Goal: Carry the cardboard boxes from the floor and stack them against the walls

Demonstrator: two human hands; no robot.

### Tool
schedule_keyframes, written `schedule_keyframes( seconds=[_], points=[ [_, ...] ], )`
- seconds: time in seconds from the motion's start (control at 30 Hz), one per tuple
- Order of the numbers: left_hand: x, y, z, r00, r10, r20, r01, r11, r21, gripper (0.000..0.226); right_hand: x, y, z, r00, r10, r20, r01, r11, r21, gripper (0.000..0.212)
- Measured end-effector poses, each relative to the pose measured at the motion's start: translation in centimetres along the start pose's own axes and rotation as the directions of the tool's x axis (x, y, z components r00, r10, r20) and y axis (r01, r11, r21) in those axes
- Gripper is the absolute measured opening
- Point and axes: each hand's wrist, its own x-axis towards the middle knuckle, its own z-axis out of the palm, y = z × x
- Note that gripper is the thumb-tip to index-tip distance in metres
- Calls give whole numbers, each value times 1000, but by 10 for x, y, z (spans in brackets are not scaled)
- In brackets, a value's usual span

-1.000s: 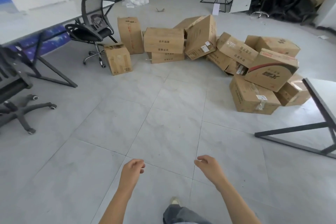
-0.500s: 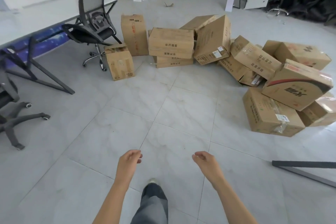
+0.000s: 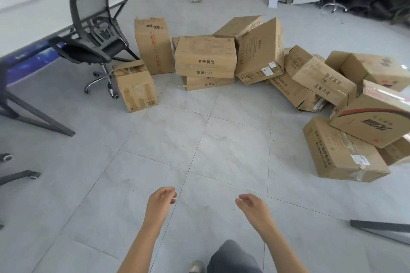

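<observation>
Pretty much at square one here: the cardboard boxes [image 3: 206, 55] sit in a jumble on the floor [image 3: 221, 144] from 11 to 2 o'clock, none against a wall that I can see. Left hand [image 3: 160, 200] and right hand [image 3: 253, 205] hang loosely curled, each grip empty.

Office chair [image 3: 97, 40] beside white desk [image 3: 33, 22]
</observation>
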Motion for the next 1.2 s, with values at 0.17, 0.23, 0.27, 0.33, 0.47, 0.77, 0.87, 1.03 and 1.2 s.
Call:
schedule_keyframes(
  seconds=[0.17, 0.23, 0.27, 0.33, 0.47, 0.77, 0.87, 1.03, 1.2],
  points=[
    [66, 27, 25, 996, -82, 35, 80, 995, 53, 16, 75, -26, -12, 999, 48, 4, -48, 999, 2, 33],
    [102, 51, 35, 998, -61, 17, 60, 996, 63, 15, 115, -45, -22, 999, 42, -7, -42, 999, 28, 34],
    [121, 65, 41, 999, -44, 4, 44, 997, 60, 15, 139, -56, -28, 999, 36, -16, -35, 998, 44, 34],
    [162, 96, 53, 1000, -20, -17, 21, 999, 50, 16, 188, -83, -45, 999, 17, -38, -15, 998, 65, 34],
    [225, 162, 84, 999, 30, -32, -29, 999, 31, 16, 269, -144, -81, 996, -45, -75, 52, 995, 90, 31],
    [326, 220, 141, 999, -49, 8, 49, 998, 50, 15, 371, -189, -107, 999, 42, 9, -43, 999, 25, 32],
    [371, 241, 160, 997, -75, 25, 74, 996, 53, 16, 411, -204, -120, 996, 87, -17, -87, 996, 37, 32],
    [458, 297, 196, 994, -61, 86, 56, 997, 61, 14, 486, -247, -152, 990, 94, -107, -85, 993, 80, 31],
    [541, 375, 226, 992, 21, 121, -29, 998, 63, 16, 551, -296, -185, 975, 117, -191, -94, 987, 128, 29]
  ],
)
